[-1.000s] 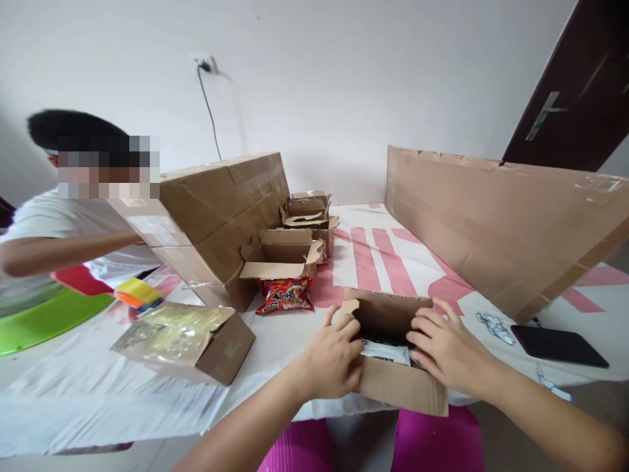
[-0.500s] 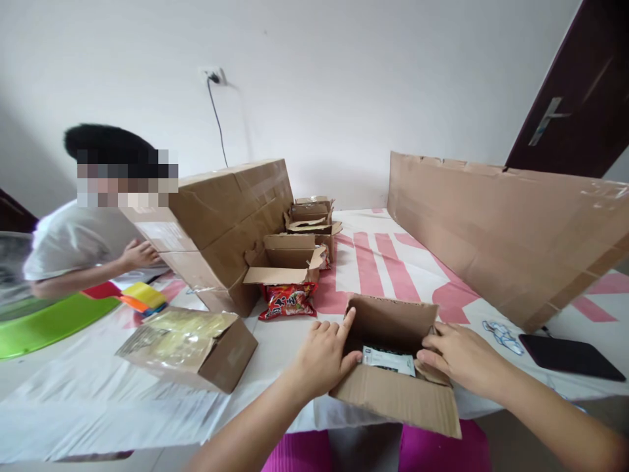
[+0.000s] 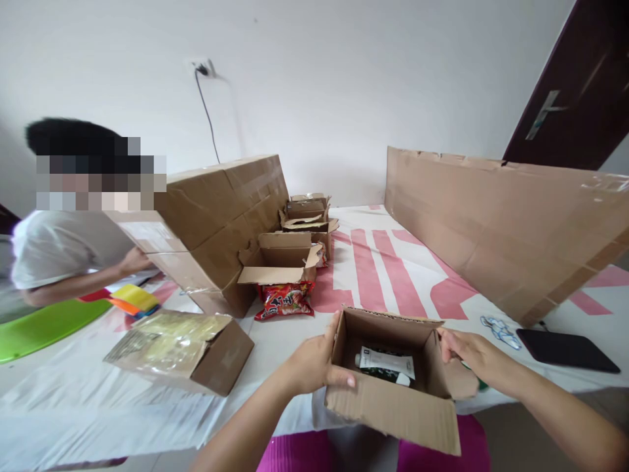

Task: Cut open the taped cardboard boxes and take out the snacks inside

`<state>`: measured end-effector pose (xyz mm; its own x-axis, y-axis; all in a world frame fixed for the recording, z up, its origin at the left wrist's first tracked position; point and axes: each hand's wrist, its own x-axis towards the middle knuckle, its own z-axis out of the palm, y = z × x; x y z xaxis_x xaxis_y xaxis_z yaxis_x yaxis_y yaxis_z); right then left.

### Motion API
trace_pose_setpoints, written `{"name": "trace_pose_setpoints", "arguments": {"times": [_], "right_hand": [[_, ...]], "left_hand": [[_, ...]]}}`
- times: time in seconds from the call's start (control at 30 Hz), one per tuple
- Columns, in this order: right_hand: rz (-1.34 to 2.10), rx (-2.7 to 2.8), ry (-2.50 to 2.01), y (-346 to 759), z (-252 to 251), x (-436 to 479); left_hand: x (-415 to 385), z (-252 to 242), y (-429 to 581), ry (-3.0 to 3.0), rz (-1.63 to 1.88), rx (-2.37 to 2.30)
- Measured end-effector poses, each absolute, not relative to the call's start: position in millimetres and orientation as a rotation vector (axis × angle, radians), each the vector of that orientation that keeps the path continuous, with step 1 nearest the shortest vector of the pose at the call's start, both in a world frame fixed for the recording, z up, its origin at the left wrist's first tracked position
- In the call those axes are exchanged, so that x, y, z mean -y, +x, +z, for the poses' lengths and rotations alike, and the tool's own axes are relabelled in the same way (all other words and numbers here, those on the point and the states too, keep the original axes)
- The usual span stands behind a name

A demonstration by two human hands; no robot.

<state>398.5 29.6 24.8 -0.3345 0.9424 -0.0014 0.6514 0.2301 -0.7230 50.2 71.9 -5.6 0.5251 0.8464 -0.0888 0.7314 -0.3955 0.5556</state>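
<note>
An open cardboard box [image 3: 393, 410] sits at the table's front edge, its near flap folded out toward me. My left hand [image 3: 319, 367] grips the left wall, thumb lying over the near edge. At the right wall, my right hand [image 3: 459, 347] has its fingers curled over the rim by a side flap. Inside lie a white tube [image 3: 387, 360] and a dark green patterned item beneath it, partly covered. Something green shows below my right hand, mostly hidden. A red snack packet [image 3: 284, 300] rests beyond the box, to the left.
A taped carton [image 3: 223, 357] stands at left. Behind the packet is a row of open boxes [image 3: 278, 259], beside a stack of large cartons [image 3: 211, 223]. A tall cardboard panel [image 3: 491, 229] and a black phone [image 3: 567, 349] are at right. Another person [image 3: 73, 249] sits at left.
The box has tilted toward me, showing more of its inside. My left hand has slid lower on its wall, and my right hand has moved outward to the right rim.
</note>
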Motion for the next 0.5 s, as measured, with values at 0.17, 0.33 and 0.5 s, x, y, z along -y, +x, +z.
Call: {"name": "trace_pose_setpoints", "arguments": {"times": [0.17, 0.33, 0.5], "right_hand": [[1.090, 1.935, -1.382, 419.7, -5.9, -27.2], [0.945, 2.004, -1.435, 422.6, -37.7, -21.7], [0.781, 1.960, -1.523, 411.0, -56.8, -20.8]], "left_hand": [[-71.5, -18.7, 41.1, 2.010, 0.484, -1.041], [-68.8, -30.3, 47.8, 1.932, 0.608, -1.045], [-53.2, -37.5, 53.9, 1.964, 0.610, -1.131]]}}
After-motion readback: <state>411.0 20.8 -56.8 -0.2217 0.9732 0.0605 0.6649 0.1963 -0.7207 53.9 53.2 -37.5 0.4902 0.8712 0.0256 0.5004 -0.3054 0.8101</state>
